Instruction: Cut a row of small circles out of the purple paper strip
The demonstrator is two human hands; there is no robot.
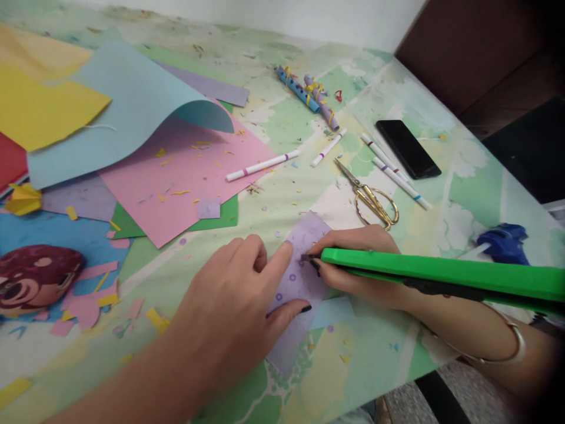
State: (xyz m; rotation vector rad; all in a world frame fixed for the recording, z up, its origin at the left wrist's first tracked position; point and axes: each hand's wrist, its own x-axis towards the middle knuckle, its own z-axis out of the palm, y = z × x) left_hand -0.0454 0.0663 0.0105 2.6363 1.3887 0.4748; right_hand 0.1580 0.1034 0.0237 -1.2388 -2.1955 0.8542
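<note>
On the table (371, 365), my left hand (233, 288), thumb apart, should steady the purple paper (309, 231) beside my right grip (362, 239), pinched on a dark-tipped tool (305, 258).

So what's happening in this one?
A person's left hand rests on a lilac paper piece marked with small purple rings, while the right hand holds a dark-tipped implement to it. A long green object crosses that hand, its kind unclear. Gold-handled scissors, white markers and a smartphone lie beyond.
</note>
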